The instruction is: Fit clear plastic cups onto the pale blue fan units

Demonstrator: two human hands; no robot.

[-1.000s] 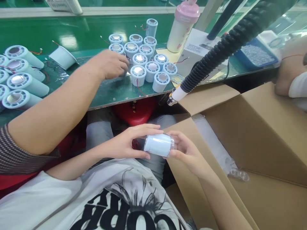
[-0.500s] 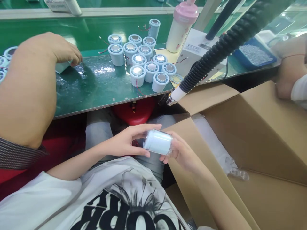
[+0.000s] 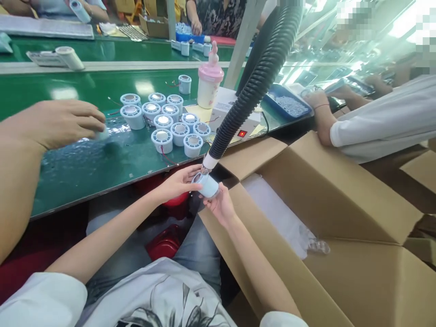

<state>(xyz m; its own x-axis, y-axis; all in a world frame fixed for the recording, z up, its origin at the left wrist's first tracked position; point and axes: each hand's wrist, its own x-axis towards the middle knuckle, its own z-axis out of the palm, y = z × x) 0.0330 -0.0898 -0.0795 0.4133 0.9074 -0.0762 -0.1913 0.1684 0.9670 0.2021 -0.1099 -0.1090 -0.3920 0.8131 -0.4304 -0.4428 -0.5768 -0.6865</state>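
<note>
Both my hands hold one pale blue cylinder (image 3: 208,186) below the table's front edge. My left hand (image 3: 177,182) grips its left end with curled fingers. My right hand (image 3: 220,205) cups it from below and the right. The cylinder's upper end sits right under the white nozzle (image 3: 210,161) of a black ribbed hose (image 3: 259,77) that hangs down from the upper right. Several more pale blue cylinders (image 3: 162,122) with shiny tops stand grouped on the green table (image 3: 85,163).
A co-worker's hand (image 3: 61,122) at the left rests on the table, closed over a pale blue piece. An open cardboard box (image 3: 327,204) with white wrapping inside stands at my right. Another person's arm (image 3: 374,122) leans past it. A pink-lidded bottle (image 3: 208,86) stands beyond the cylinders.
My hands have lifted the cylinder up and away from my lap to the hose nozzle. The view has tilted up. The co-worker's hand stays at the left of the table.
</note>
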